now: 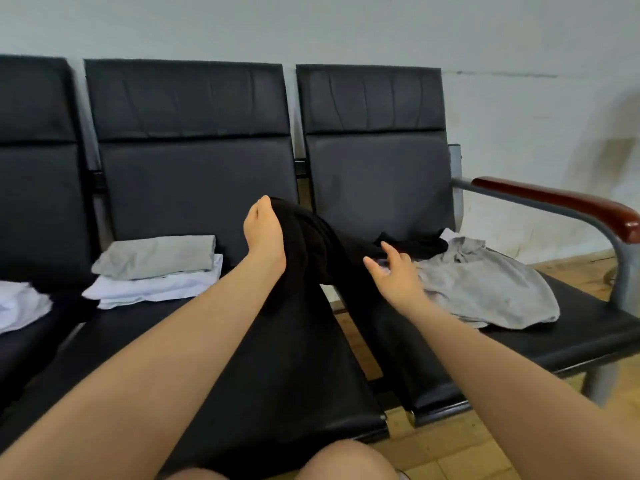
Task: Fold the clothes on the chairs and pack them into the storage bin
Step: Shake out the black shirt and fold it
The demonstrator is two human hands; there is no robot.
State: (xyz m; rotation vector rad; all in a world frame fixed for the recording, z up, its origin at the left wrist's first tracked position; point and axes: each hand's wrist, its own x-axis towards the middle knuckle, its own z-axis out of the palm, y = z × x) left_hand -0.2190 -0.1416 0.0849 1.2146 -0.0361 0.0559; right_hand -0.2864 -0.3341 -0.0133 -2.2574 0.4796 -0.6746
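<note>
While lifted at frame centre, black garment (311,244), long axis slanting from upper left down to the lower right pile on right chair (571,327); left hand (265,233) gripping its top, right hand (394,271) spread open, fingertips touching it.

This looks like a waiting room or public lobby. A row of linked black padded seats (194,174) on a shared metal frame stands against a plain pale wall (519,46), ending in a wooden-topped armrest (561,202). The wall is stained and scuffed near the tiled floor (460,455).
</note>
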